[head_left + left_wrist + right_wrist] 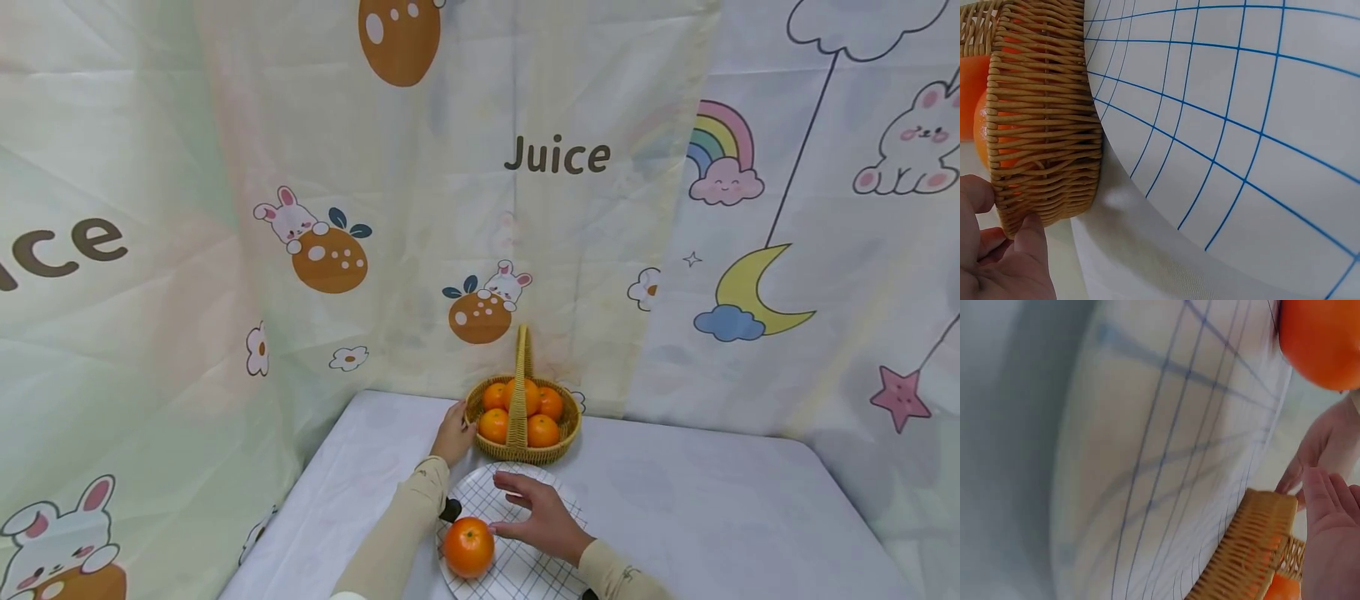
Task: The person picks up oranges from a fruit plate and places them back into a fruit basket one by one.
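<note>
With my left hand [454, 435] I hold the left side of a wicker basket [551, 454]; in the left wrist view the thumb lies on its woven wall and a finger is at the rim. Several oranges [543, 431] fill the basket under its tall handle. My right hand [546, 518] hovers over a white plate [517, 575] with a grid pattern, fingers apart and holding nothing. A single orange [468, 547] sits on the left part of the plate, just left of the right thumb tip. The right wrist view shows this orange [1325, 340] close up.
The plate stands in front of the basket on a white-covered table [690, 500]. Behind the basket hangs a printed curtain [420, 250]; another curtain [840, 350] closes the right side. Dark wrist straps show at both wrists.
</note>
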Motion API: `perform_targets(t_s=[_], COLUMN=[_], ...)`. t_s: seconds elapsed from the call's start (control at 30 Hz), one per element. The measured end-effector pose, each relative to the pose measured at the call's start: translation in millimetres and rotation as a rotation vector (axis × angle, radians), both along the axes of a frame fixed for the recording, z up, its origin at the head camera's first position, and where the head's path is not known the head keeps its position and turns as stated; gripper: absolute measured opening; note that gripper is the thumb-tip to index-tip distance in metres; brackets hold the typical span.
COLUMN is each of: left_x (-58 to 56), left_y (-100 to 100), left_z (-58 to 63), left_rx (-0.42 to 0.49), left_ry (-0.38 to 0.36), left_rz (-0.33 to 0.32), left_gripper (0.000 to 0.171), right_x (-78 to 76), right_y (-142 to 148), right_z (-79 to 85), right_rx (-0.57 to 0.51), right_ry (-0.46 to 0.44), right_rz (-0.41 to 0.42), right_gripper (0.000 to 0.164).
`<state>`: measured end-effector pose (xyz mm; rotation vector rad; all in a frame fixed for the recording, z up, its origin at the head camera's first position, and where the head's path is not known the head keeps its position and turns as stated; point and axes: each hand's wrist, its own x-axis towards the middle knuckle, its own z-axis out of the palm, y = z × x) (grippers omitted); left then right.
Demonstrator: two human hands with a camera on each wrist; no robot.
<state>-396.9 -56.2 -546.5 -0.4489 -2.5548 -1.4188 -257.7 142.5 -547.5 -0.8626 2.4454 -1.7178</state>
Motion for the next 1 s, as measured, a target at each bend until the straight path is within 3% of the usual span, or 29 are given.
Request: perform_targets(t_s=[0.5,1.0], left_x=[1.0,-1.3], left_y=[-1.9,-1.8], left_z=[-5.0,-0.8], left_rx=[0.006,0.017], left_ry=[-0.027,-0.016], left_rz=[0.002,-0.018], left_gripper=[0.055,0.055], right_x=[15.9,16.3], right_y=[-25.8,-29.9], right_z=[-19.9,-13.5], right_rx=[-0.011,0.128], right_ry=[-0.081,-0.145], right_rz=[0.132,0.141], right_gripper=[0.074,0.069])
